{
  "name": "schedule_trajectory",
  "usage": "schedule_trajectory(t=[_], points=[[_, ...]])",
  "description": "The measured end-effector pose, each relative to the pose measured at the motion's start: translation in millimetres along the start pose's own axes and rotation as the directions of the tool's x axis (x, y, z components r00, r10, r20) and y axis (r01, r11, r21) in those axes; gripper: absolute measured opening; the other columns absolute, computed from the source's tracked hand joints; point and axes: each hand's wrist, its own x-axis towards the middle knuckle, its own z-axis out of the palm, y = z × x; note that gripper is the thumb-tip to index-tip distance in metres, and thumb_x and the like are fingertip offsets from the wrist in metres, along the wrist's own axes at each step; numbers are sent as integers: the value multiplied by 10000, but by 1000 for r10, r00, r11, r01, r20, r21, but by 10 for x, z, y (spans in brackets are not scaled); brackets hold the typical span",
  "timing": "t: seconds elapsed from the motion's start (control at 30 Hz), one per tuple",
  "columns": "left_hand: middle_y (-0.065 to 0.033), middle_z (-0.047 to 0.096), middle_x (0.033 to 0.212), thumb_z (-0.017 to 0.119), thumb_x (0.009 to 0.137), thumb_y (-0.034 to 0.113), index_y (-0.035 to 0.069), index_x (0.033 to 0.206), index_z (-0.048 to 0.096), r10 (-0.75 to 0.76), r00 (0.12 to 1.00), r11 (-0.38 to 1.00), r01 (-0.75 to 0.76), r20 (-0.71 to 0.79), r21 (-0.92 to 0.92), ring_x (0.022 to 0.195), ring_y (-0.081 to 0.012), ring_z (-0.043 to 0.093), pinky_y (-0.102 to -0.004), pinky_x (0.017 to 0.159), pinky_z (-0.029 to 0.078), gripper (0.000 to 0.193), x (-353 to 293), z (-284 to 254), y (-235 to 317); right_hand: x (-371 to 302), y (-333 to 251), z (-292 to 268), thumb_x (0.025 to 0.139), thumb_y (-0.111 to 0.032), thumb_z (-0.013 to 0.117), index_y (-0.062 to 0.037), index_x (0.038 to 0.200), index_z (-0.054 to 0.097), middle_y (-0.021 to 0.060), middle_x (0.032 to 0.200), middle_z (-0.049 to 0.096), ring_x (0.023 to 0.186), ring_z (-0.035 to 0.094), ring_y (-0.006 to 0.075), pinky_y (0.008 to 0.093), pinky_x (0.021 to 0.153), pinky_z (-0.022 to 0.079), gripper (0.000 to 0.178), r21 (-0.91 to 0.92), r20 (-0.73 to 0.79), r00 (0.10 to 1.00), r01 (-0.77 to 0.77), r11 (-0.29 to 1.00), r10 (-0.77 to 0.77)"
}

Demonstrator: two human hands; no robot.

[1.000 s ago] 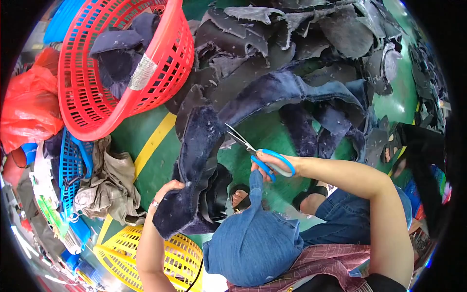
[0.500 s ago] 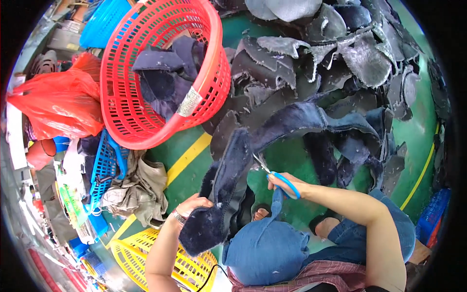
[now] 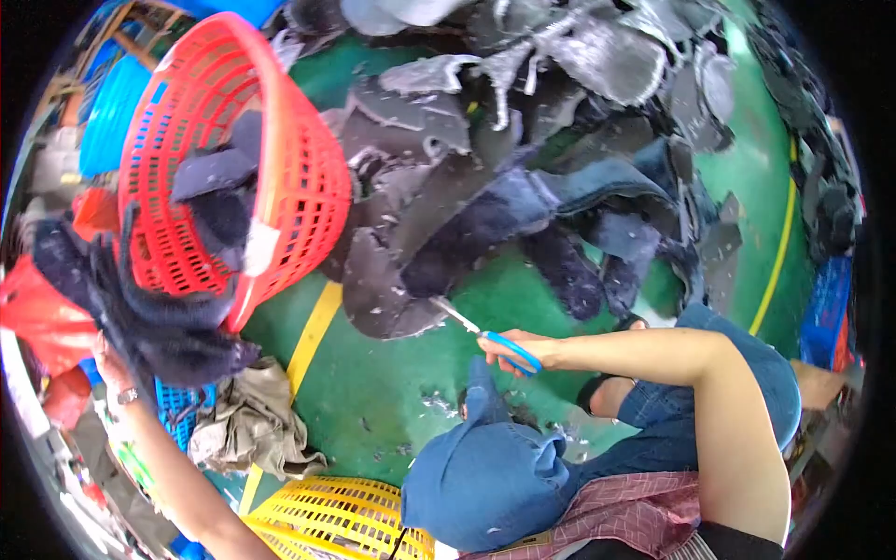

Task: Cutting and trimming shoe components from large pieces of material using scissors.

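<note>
My left hand (image 3: 114, 369) is stretched far to the left, closed on a bundle of dark plush fabric pieces (image 3: 173, 322). Some of its fingers are hidden behind the fabric. The bundle hangs at the near rim of a tilted red plastic basket (image 3: 308, 187), partly in front of it. Other dark fabric pieces (image 3: 219, 177) lie inside that basket. In my right hand (image 3: 523, 353) is a pair of blue-handled scissors (image 3: 459, 317), blades pointing up and left. The scissor tips are by the end of a long dark plush strip (image 3: 485, 224) on the floor pile.
Grey and dark fabric scraps (image 3: 607, 56) are heaped across the far floor. A yellow basket (image 3: 327, 509) stands near my lap, with a crumpled beige cloth (image 3: 252, 425) beyond it. Left of the red basket lie a red plastic bag (image 3: 37, 303) and a blue basket (image 3: 177, 411).
My left hand has swung left and away from my lap, carrying the dark plush pieces to the red basket. The view has shifted; the scissors stay in my right hand.
</note>
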Motion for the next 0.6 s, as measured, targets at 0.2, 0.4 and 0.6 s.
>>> schedule_trajectory(t=[0.2,0.4,0.6], points=[[-112,504,1064,425,865,165,-9,1119,452,475,871,556,-407,125,725,925,-209,501,-338,842,388,310,-1229,3247,-920,-604,394,-522,726,-611,501,-81,785,506,-3,568,442,492,443,89,233,434,368,533,-97,-373,928,-18,995,-20],[-230,403,1188,718,610,317,8,1231,317,227,782,487,-607,580,628,1066,-353,424,-415,883,357,802,-1538,5584,-2806,-698,550,-790,766,-605,436,-45,855,472,38,657,484,563,483,113,240,509,391,568,-126,-512,849,75,989,-130],[-150,621,767,681,668,262,23,1017,552,-296,755,759,-186,586,624,667,-277,600,-354,652,468,442,-1773,5482,-3039,-928,399,-981,775,-613,404,-43,877,489,45,640,503,556,500,121,234,495,407,586,43,-471,880,-45,998,60]])
